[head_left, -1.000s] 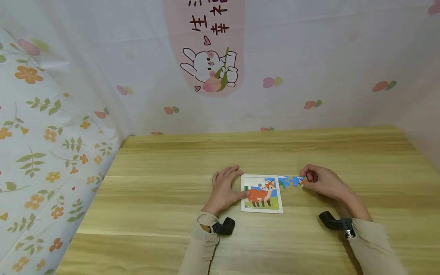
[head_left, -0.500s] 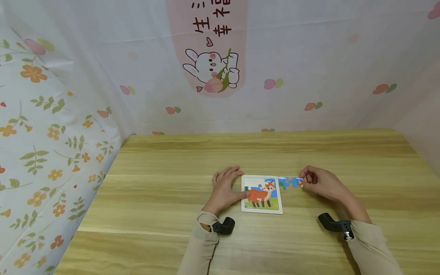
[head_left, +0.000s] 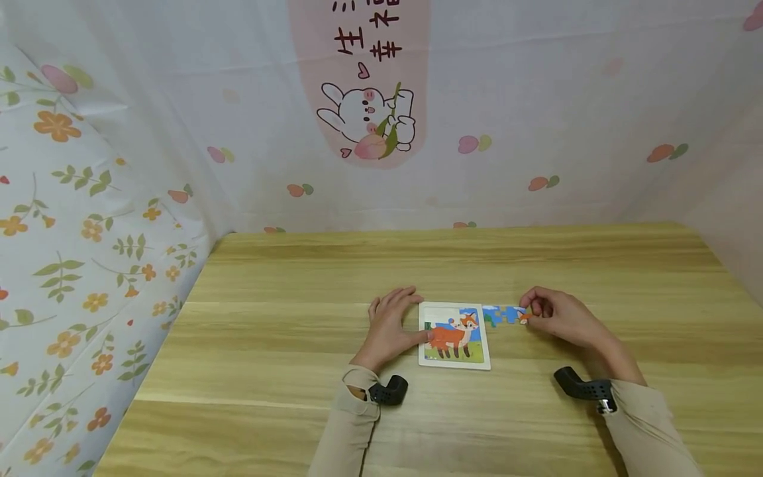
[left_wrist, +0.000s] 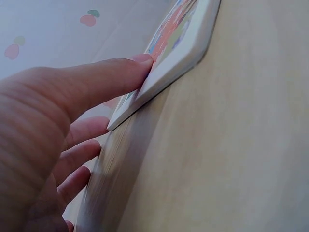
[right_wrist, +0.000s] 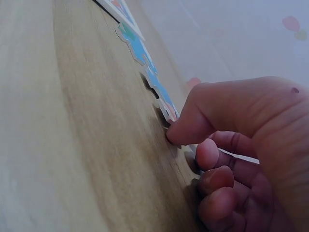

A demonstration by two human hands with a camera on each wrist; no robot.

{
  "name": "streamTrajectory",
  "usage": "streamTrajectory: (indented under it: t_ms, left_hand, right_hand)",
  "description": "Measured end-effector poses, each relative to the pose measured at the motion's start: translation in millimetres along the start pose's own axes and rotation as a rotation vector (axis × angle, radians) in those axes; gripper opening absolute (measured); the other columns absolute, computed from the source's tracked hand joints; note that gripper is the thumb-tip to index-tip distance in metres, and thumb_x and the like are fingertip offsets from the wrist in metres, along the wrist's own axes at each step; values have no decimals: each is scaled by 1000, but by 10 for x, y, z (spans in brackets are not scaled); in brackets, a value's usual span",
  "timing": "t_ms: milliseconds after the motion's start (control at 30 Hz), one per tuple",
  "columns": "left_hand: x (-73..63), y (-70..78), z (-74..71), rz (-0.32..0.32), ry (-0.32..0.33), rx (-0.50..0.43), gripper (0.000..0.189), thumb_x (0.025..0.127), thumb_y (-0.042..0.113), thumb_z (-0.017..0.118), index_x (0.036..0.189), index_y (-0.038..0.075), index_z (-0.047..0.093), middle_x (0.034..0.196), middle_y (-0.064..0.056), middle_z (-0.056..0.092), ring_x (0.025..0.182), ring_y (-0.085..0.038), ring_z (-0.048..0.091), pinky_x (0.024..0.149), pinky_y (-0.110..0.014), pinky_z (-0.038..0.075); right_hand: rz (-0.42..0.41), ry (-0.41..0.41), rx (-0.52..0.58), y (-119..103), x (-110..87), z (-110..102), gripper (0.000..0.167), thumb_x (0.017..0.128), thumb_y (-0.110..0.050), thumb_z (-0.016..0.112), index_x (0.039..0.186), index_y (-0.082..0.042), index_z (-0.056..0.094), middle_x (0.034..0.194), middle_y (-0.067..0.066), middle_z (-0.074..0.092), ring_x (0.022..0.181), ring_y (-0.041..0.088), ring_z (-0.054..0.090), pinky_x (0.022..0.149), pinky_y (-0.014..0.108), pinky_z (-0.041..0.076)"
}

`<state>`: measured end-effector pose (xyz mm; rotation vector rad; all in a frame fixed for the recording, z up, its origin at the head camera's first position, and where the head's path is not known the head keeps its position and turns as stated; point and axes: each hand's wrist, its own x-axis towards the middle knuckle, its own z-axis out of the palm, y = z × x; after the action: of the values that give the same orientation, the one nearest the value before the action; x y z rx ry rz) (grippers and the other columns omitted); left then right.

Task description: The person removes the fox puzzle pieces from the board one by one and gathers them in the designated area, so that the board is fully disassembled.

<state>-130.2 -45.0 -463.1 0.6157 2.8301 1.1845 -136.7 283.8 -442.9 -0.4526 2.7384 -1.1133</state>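
Observation:
A square jigsaw puzzle tray point(head_left: 441, 314) with a pale rim and a fox picture lies flat on the table. Its upper left part shows bare backing. My left hand point(head_left: 387, 331) rests at its left side, thumb point(left_wrist: 120, 75) pressing on the rim and a fingertip touching the corner; the fingers are fairly straight. To the right of the tray, blue puzzle pieces point(head_left: 493, 315) lie in a row, beside its upper right corner. My right hand point(head_left: 563, 317) pinches a puzzle piece point(head_left: 524, 317) with orange and white on it, at the row's right end. Its fingertips partly hide that piece.
The wooden table point(head_left: 268, 371) spreads around the tray on all sides. A white cloth point(head_left: 536, 99) with a printed rabbit hangs behind it, and a floral cloth point(head_left: 101, 265) hangs at the left. Black devices point(head_left: 389, 391) are strapped to both wrists.
The hands, tray and pieces stay in nearly the same places. Only the head view has shifted slightly.

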Motion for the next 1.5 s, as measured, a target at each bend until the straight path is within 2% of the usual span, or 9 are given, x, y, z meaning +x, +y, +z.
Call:
streamTrajectory:
  t_ms: [400,900,967,1033,1133,1200,1267,1367,1500]
  left_hand:
    - [24,7,-15,4,-5,3,60,72,33,78,124,12,56,143,-4,40,134,-22,27,105,-53,6]
    - [19,37,-44,3,-11,1,62,73,30,76,127,11,55,143,-5,40,134,-24,26,105,-55,6]
    - [13,39,-46,6,-7,-4,61,73,30,76,127,10,55,143,-5,40,134,-25,27,105,-55,6]
    - [6,36,-48,7,-2,-3,61,73,29,76,126,10,56,142,-6,40,134,-25,27,104,-55,7]
    - [1,24,-51,0,1,2,60,73,29,76,126,11,56,143,-5,40,134,-24,27,105,-55,7]
    - [4,18,-49,-3,-3,7,60,73,31,76,126,11,56,143,-4,40,134,-23,27,105,-54,7]
    - [10,16,-44,-4,-8,9,61,73,31,76,127,12,55,143,-4,39,134,-23,26,106,-53,6]
    - [18,12,-32,0,-6,12,61,72,31,76,127,11,55,143,-4,40,134,-23,27,106,-53,7]
    - [18,8,-13,6,-1,12,60,72,29,76,126,11,56,142,-5,41,133,-23,28,105,-54,8]
  right_hand:
    - [-8,-3,3,32,6,-1,15,81,-4,61,95,-5,58,76,3,46,64,11,41,54,24,33]
    - [28,6,28,10,4,-32,16,84,-7,60,99,-4,58,77,5,47,63,12,42,51,24,33]
    - [22,46,36,-6,3,-29,13,85,-7,60,97,-5,59,77,4,47,64,11,42,51,23,34]
    - [-3,130,42,-72,16,-24,8,86,-7,59,93,-5,60,73,3,46,61,9,42,50,23,33]
    - [-64,260,59,-327,24,-23,4,88,-10,60,87,-6,61,64,-1,40,53,7,36,47,23,30]
    - [-135,276,71,-548,27,-8,2,87,-9,61,86,-7,61,60,-2,37,48,7,34,44,23,30]
    - [-196,204,57,-723,37,54,4,86,-8,64,87,-8,60,61,-4,38,47,6,34,44,23,31]
    - [-247,26,-11,-824,69,227,14,81,-8,69,90,-9,59,65,-6,44,51,5,40,47,21,35]
    - [-209,-161,-87,-826,80,437,26,75,-19,77,85,-10,55,64,-7,44,55,5,39,50,21,34]
